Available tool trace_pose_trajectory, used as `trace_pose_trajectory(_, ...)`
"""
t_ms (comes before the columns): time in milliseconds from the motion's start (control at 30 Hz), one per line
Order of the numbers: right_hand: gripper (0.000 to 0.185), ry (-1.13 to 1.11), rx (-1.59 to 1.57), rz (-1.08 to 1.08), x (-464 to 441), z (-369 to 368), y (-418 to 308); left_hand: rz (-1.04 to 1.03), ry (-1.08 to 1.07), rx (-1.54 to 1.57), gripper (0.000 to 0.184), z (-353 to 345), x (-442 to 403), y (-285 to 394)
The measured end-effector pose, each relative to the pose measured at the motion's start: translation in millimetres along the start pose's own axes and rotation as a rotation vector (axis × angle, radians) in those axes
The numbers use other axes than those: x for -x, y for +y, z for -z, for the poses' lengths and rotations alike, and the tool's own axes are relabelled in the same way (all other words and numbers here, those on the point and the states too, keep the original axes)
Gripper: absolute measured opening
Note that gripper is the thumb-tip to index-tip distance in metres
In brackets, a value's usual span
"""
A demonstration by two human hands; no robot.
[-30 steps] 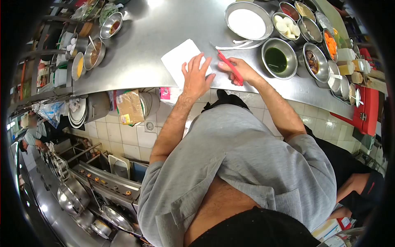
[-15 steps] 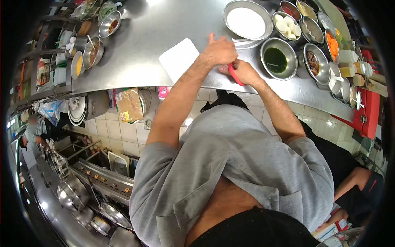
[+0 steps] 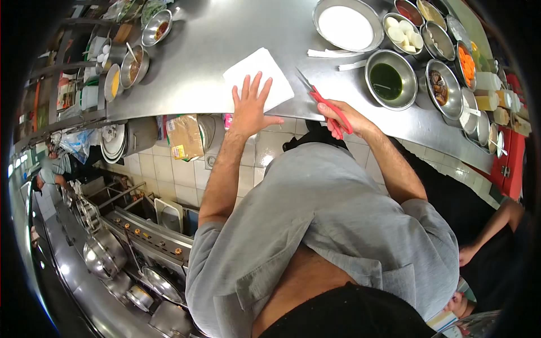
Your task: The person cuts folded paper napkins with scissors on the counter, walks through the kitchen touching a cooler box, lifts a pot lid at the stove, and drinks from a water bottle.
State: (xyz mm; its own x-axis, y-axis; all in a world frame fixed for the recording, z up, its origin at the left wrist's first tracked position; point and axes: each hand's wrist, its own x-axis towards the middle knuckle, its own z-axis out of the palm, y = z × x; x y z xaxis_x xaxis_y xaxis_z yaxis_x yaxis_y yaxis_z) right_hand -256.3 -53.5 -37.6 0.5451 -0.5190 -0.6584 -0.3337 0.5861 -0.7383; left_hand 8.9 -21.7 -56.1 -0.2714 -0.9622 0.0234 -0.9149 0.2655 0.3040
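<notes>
The left hand is spread wide over white paper; the right hand squeezes red scissors. At its two o'clock sits a green soup bowl.

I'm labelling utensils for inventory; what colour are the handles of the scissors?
Red; the scissors' handles show best in the head view.

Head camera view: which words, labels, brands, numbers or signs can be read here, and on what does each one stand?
No text can be read.
Cardboard: its yellow label is too small and blurred.
Pink item: too small to tell.
White sheet and scissors: no text visible.
</notes>
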Motion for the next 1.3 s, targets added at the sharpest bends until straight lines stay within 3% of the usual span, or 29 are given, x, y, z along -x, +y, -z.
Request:
trace_pose_trajectory(67,0.071,-0.007,0.015,-0.025,-2.0,-8.3,3.8,0.035,-0.023,-0.038,0.106,-4.9,3.8,-1.1)
trace_pose_trajectory(400,0.078,-0.056,0.023,-0.059,0.7,-20.6,5.7,-0.010,-0.012,-0.148,0.096,-7.0,4.2,3.4)
trace_pose_trajectory(467,0.062,-0.036,0.008,-0.037,2.8,-26.4,5.1,-0.025,0.004,-0.123,0.094,-7.7,0.5,3.6)
trace_pose_trajectory(667,0.068,-0.173,-0.169,-0.030,3.3,-21.8,8.1,-0.085,0.048,-0.135,0.091,-16.7,0.2,2.2)
trace_pose_trajectory(767,0.062,-0.161,-0.178,-0.033,5.2,-23.9,12.7,-0.110,0.046,-0.147,0.089,-16.1,2.3,1.8)
trace_pose_trajectory(1033,0.059,-0.190,-0.271,0.004,6.7,-27.9,14.0,-0.134,0.176,-0.143,0.059,-21.8,-6.8,-0.2)
trace_pose_trajectory(1300,0.066,-0.068,-0.130,-0.050,24.8,-19.8,29.3,-0.082,0.254,-0.169,0.053,-30.9,-15.7,8.0)
